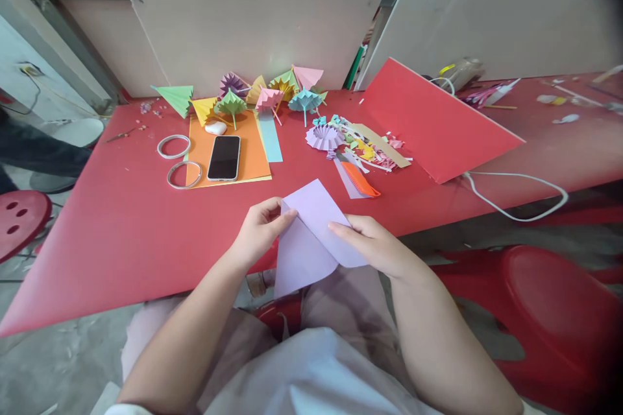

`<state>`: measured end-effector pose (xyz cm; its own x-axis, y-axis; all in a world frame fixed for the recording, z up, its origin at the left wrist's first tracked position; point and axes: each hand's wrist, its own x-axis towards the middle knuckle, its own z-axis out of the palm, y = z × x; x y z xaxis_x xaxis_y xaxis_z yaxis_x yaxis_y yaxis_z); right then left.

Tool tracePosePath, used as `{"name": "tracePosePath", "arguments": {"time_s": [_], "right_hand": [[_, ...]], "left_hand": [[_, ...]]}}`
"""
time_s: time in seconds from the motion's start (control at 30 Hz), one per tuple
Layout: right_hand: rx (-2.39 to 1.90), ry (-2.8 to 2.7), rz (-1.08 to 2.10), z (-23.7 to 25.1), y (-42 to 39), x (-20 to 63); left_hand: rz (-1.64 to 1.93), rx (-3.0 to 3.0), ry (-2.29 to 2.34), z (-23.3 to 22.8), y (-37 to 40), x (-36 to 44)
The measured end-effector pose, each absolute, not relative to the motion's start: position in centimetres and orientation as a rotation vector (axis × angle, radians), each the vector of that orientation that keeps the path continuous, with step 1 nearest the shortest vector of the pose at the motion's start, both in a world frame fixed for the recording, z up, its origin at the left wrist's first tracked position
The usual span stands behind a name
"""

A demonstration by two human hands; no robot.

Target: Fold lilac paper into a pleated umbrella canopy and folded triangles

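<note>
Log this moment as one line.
left hand: holding lilac paper | right hand: holding same paper | place: near edge of table | beyond: phone, paper umbrellas

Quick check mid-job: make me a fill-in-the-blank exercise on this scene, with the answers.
1. The left hand and right hand hold a creased, pale purple sheet made of ____.
2. Lying on the flat orange paper sheet is a dark-screened, rectangular ____.
3. Round, pale, hollow rings at that orange sheet's left number ____.
4. In the picture, the large red panel stands ____ of the many-coloured paper scraps.

Missing words: paper; phone; two; right.
</note>
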<state>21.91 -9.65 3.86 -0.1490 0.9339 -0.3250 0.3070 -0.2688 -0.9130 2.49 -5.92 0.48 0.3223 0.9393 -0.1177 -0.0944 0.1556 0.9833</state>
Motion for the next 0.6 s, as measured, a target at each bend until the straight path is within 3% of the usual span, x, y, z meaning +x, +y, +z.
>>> {"name": "tracePosePath", "arguments": {"time_s": [0.33, 0.6], "right_hand": [[-1.397, -0.970, 1.292, -0.7, -9.1, 22.7], [-1.401, -0.840, 1.131, -0.5, -8.8, 20.9]], "left_hand": [[1.196, 0.989, 0.983, 0.2, -5.6, 2.4], [1.099, 0.983, 0.992, -0.4, -5.7, 2.8]]}}
